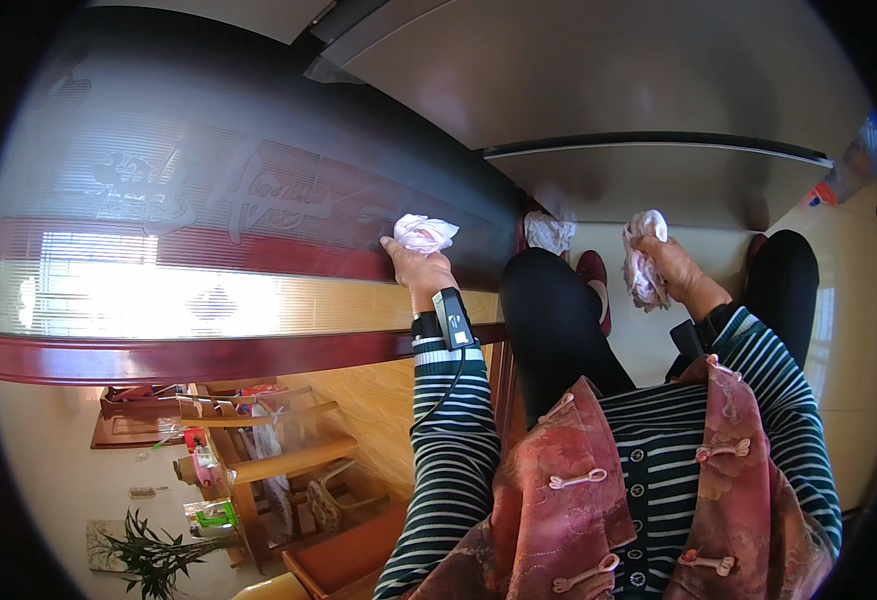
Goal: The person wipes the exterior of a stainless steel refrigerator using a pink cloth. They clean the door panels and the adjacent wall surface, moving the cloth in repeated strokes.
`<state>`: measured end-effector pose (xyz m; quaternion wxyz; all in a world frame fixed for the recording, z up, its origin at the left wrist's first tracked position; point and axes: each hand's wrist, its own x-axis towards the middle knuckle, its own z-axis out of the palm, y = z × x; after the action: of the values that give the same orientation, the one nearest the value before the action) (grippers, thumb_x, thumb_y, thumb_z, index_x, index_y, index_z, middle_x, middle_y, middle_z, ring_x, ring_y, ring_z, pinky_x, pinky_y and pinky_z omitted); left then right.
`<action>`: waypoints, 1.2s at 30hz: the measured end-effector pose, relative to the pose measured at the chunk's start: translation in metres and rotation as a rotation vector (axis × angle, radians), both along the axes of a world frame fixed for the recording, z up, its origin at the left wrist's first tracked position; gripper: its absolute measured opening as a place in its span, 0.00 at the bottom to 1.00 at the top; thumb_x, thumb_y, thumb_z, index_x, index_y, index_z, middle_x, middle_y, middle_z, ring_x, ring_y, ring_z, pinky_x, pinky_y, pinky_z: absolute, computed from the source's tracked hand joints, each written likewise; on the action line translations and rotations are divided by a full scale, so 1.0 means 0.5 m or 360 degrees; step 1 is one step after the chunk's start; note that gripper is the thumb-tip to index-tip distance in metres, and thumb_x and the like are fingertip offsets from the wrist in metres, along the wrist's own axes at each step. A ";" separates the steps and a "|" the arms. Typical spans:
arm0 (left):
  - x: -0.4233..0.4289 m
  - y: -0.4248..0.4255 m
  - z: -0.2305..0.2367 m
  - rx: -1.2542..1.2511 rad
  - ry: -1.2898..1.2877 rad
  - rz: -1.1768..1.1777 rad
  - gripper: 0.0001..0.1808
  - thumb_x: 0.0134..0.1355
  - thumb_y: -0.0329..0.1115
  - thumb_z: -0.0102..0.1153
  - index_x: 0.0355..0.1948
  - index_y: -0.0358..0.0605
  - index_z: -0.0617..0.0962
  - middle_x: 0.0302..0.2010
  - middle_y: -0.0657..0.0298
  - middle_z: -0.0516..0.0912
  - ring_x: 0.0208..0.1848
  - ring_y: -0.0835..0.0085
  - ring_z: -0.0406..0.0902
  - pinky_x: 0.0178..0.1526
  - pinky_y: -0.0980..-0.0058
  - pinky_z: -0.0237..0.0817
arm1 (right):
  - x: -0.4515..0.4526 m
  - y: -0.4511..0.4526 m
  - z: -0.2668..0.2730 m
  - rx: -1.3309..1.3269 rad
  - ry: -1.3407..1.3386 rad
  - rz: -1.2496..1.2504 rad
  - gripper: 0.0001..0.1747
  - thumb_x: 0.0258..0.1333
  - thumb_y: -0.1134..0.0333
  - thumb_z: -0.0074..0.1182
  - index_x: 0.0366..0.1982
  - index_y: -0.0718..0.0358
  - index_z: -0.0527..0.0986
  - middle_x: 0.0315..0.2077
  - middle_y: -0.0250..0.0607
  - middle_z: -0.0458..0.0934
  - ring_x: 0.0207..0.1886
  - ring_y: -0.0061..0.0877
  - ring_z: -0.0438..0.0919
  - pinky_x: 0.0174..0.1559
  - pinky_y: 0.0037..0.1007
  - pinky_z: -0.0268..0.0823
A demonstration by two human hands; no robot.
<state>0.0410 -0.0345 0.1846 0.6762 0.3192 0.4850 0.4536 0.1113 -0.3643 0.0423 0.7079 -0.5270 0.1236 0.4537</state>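
Note:
My left hand (422, 276) holds a bunched white cloth (425, 234) at a ribbed glass panel (273, 202) with etched decoration. The cloth seems to touch the glass, though the contact itself is hidden. A dark red wooden frame (205, 358) borders the panel. Gripped in my right hand (680, 271) is a second crumpled cloth (644, 262), pale with pinkish marks, held over the floor between my knees. Another whitish cloth (549, 231) lies low by the corner of the frame, beside my dark red shoe (593, 271).
A large grey smooth-faced appliance (596, 82), apparently a refrigerator, stands ahead, close to the glass. A clear plastic item with a red part (825, 193) is at the far right. Beyond the frame are a wooden chair (296, 457) and a leafy plant (157, 551). Pale tiles (641, 337) cover the floor.

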 end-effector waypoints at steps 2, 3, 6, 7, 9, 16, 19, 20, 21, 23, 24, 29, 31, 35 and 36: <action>0.001 -0.001 0.002 -0.0006 -0.0009 0.0003 0.29 0.74 0.51 0.42 0.57 0.31 0.72 0.57 0.55 0.79 0.57 0.61 0.77 0.61 0.67 0.66 | -0.001 -0.001 0.001 -0.0007 -0.0003 0.0016 0.32 0.54 0.53 0.58 0.54 0.66 0.67 0.38 0.48 0.80 0.36 0.38 0.81 0.39 0.40 0.75; 0.004 0.001 0.001 0.0012 -0.0021 -0.0002 0.29 0.74 0.51 0.42 0.58 0.32 0.72 0.57 0.55 0.79 0.57 0.61 0.77 0.61 0.67 0.67 | -0.001 0.000 0.001 -0.0011 0.0022 0.0001 0.32 0.54 0.53 0.58 0.54 0.66 0.67 0.38 0.48 0.80 0.36 0.38 0.81 0.39 0.40 0.75; 0.010 0.008 -0.008 -0.0028 -0.0068 0.0096 0.30 0.70 0.52 0.50 0.54 0.29 0.75 0.53 0.54 0.81 0.52 0.61 0.80 0.56 0.66 0.71 | -0.003 0.001 0.001 -0.0037 0.0018 -0.0047 0.32 0.54 0.53 0.58 0.54 0.66 0.67 0.38 0.48 0.80 0.36 0.38 0.81 0.38 0.40 0.75; 0.011 0.011 -0.012 -0.0058 -0.0085 0.0145 0.31 0.68 0.52 0.54 0.52 0.28 0.76 0.51 0.54 0.82 0.50 0.61 0.82 0.54 0.66 0.73 | -0.003 0.001 0.000 -0.0011 0.0012 -0.0039 0.32 0.54 0.53 0.59 0.54 0.66 0.67 0.38 0.47 0.80 0.36 0.38 0.81 0.38 0.40 0.75; 0.007 0.014 -0.022 0.0025 -0.0042 0.0052 0.31 0.72 0.53 0.45 0.58 0.31 0.73 0.56 0.53 0.79 0.56 0.59 0.78 0.59 0.65 0.69 | -0.002 0.001 -0.003 0.0042 0.0003 -0.0023 0.32 0.54 0.53 0.59 0.54 0.66 0.67 0.38 0.47 0.80 0.36 0.37 0.82 0.39 0.40 0.75; -0.001 0.020 -0.021 0.0054 -0.0116 -0.0124 0.32 0.74 0.53 0.40 0.62 0.32 0.69 0.61 0.52 0.76 0.61 0.59 0.75 0.64 0.67 0.64 | 0.003 -0.002 -0.009 0.0042 0.0000 0.0018 0.32 0.53 0.54 0.59 0.54 0.66 0.67 0.38 0.47 0.80 0.36 0.37 0.81 0.40 0.40 0.75; 0.008 0.017 -0.011 0.0029 -0.0016 0.0014 0.31 0.74 0.52 0.40 0.62 0.31 0.68 0.62 0.52 0.75 0.61 0.59 0.74 0.64 0.68 0.63 | 0.001 -0.001 -0.007 0.0024 0.0012 0.0007 0.33 0.53 0.53 0.60 0.55 0.66 0.66 0.39 0.47 0.80 0.37 0.37 0.81 0.40 0.40 0.75; 0.010 0.015 -0.008 0.0022 -0.0014 0.0024 0.31 0.74 0.51 0.40 0.62 0.31 0.68 0.62 0.52 0.75 0.61 0.59 0.75 0.64 0.68 0.64 | 0.000 -0.001 -0.006 0.0008 0.0017 0.0005 0.33 0.53 0.53 0.60 0.55 0.66 0.66 0.39 0.47 0.80 0.37 0.37 0.81 0.40 0.40 0.75; 0.012 0.012 -0.006 0.0023 0.0019 0.0044 0.31 0.74 0.50 0.40 0.62 0.30 0.68 0.62 0.52 0.74 0.60 0.59 0.75 0.64 0.68 0.64 | 0.000 0.000 -0.006 -0.0008 0.0023 0.0003 0.33 0.53 0.53 0.60 0.55 0.66 0.66 0.39 0.47 0.80 0.37 0.37 0.81 0.41 0.40 0.74; 0.011 0.008 -0.002 0.0041 0.0029 0.0051 0.30 0.74 0.49 0.41 0.62 0.29 0.68 0.62 0.52 0.74 0.60 0.60 0.75 0.63 0.68 0.64 | 0.001 0.001 -0.006 -0.0003 0.0000 0.0000 0.34 0.54 0.53 0.60 0.56 0.66 0.65 0.40 0.47 0.80 0.37 0.37 0.81 0.41 0.40 0.74; 0.011 0.005 -0.003 0.0058 0.0007 0.0038 0.30 0.74 0.49 0.41 0.62 0.29 0.68 0.62 0.52 0.74 0.60 0.60 0.75 0.63 0.68 0.64 | 0.001 0.001 -0.008 0.0007 0.0006 -0.0014 0.34 0.54 0.53 0.60 0.56 0.66 0.65 0.40 0.47 0.79 0.38 0.37 0.81 0.41 0.40 0.74; 0.009 0.007 -0.007 0.0056 -0.0101 0.0053 0.30 0.75 0.48 0.41 0.62 0.29 0.68 0.62 0.53 0.74 0.60 0.60 0.75 0.62 0.69 0.65 | 0.005 -0.002 -0.015 0.0012 0.0002 0.0059 0.35 0.55 0.52 0.59 0.57 0.67 0.64 0.41 0.48 0.79 0.38 0.37 0.81 0.42 0.40 0.74; 0.010 0.014 -0.011 0.0081 -0.0056 0.0023 0.30 0.75 0.48 0.40 0.62 0.29 0.67 0.62 0.53 0.74 0.60 0.60 0.75 0.62 0.69 0.65 | 0.004 -0.003 -0.016 -0.0003 -0.0006 0.0067 0.35 0.55 0.52 0.59 0.57 0.67 0.64 0.41 0.48 0.79 0.38 0.37 0.81 0.42 0.40 0.74; 0.012 0.030 -0.029 0.0081 -0.0054 0.0106 0.32 0.71 0.49 0.50 0.59 0.26 0.69 0.58 0.53 0.77 0.54 0.57 0.79 0.57 0.63 0.71 | 0.004 -0.002 -0.012 0.0014 -0.0039 0.0064 0.35 0.55 0.52 0.58 0.57 0.67 0.65 0.41 0.48 0.79 0.39 0.37 0.81 0.43 0.40 0.74; 0.011 0.034 -0.033 0.0075 -0.0054 0.0106 0.30 0.71 0.48 0.50 0.59 0.26 0.70 0.57 0.53 0.78 0.53 0.57 0.80 0.56 0.63 0.72 | 0.004 -0.001 -0.011 0.0014 -0.0020 0.0057 0.35 0.55 0.52 0.58 0.57 0.67 0.65 0.41 0.48 0.79 0.39 0.37 0.81 0.43 0.39 0.74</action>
<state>0.0466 -0.0173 0.1682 0.6611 0.3109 0.4729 0.4926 0.1132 -0.3649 0.0368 0.7029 -0.5288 0.1076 0.4634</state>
